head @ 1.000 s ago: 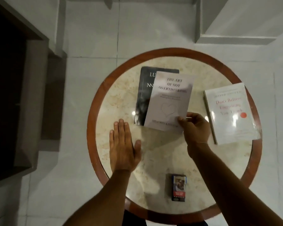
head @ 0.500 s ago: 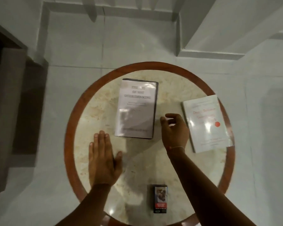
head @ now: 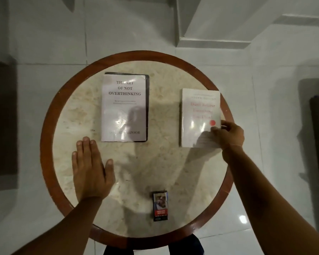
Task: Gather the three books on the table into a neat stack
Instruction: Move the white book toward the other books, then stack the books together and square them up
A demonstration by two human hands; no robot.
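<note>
A pale lilac book titled "The Art of Not Overthinking" (head: 124, 107) lies flat on top of a black book (head: 147, 107), of which only a thin edge shows at the top and right. A white book with red lettering (head: 199, 115) lies apart at the table's right side. My right hand (head: 228, 134) grips the white book's lower right edge, thumb on the cover. My left hand (head: 91, 168) rests flat, palm down, on the round marble table (head: 136, 162), just below the stack's left corner.
A small dark cigarette pack (head: 160, 206) lies near the table's front edge. The table has a raised brown wooden rim (head: 46, 144). Pale floor tiles surround it, with dark furniture at the far left and far right.
My right hand let go of the lilac book, which now lies squared on the black book, and moved right to take hold of the white book. My left hand stayed flat.
</note>
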